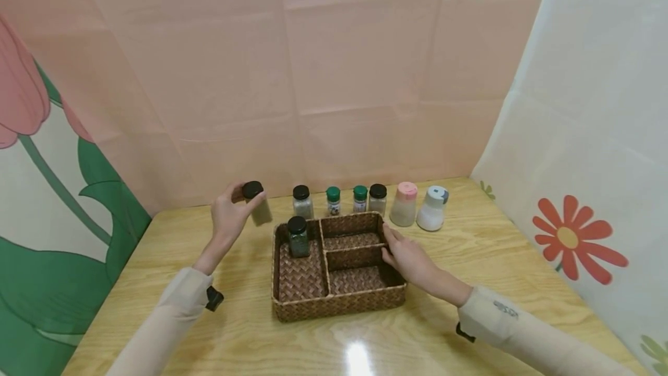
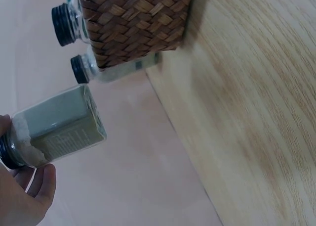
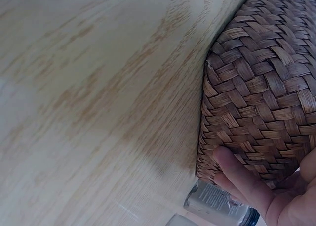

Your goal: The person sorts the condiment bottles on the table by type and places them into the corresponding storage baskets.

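Observation:
My left hand (image 1: 228, 216) holds a spice jar (image 1: 262, 212) by its black-lidded end, off the table to the left of a woven basket (image 1: 339, 302). In the left wrist view the jar (image 2: 59, 127) is a clear, squarish one with greyish-green powder and a label. My right hand (image 1: 414, 261) grips the basket's right wall; in the right wrist view its fingers (image 3: 242, 179) lie against the outer weave. The basket has three compartments. A black-lidded jar (image 1: 299, 239) with dark green contents stands in the left compartment; the two right ones hold nothing.
Behind the basket stand a black-lidded jar (image 1: 302, 203), two small green-capped jars (image 1: 333, 202) and another black-lidded jar (image 1: 378, 197). Farther right are a pink-topped shaker (image 1: 404, 208) and a white-filled shaker (image 1: 431, 213). A pink cloth (image 1: 313, 74) hangs along the table's back edge.

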The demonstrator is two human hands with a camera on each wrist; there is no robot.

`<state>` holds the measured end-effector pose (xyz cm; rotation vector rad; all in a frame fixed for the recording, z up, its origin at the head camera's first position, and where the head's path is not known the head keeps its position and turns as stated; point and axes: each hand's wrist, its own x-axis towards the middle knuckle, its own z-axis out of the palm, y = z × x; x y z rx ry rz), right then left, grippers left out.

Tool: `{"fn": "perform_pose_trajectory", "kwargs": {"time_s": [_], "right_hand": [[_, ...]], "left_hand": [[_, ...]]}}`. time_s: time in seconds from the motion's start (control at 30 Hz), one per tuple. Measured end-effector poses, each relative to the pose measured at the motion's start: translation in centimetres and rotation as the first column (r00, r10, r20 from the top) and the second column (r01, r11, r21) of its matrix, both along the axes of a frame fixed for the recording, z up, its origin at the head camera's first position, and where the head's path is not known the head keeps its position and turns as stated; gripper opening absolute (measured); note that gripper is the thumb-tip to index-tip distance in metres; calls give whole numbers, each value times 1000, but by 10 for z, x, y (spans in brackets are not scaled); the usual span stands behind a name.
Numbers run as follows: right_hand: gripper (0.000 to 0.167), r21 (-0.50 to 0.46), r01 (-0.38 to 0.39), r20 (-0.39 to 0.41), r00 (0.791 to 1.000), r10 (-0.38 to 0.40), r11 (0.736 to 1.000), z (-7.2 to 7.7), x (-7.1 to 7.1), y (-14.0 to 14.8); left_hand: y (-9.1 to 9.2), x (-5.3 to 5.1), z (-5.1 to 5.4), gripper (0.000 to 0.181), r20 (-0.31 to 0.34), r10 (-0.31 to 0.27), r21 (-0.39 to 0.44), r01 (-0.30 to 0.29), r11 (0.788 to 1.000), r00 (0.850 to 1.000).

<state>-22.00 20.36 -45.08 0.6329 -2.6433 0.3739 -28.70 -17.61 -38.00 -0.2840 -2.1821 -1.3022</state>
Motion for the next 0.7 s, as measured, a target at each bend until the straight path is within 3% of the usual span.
{"fn": "perform_pose_trajectory", "kwargs": {"time_s": [0.7], "right_hand": [[50,-15,-4,4,1000,4,1000,0,1,0]], "left_hand": [[2,9,1,40,-74,-54,-9,54,999,996]]}}
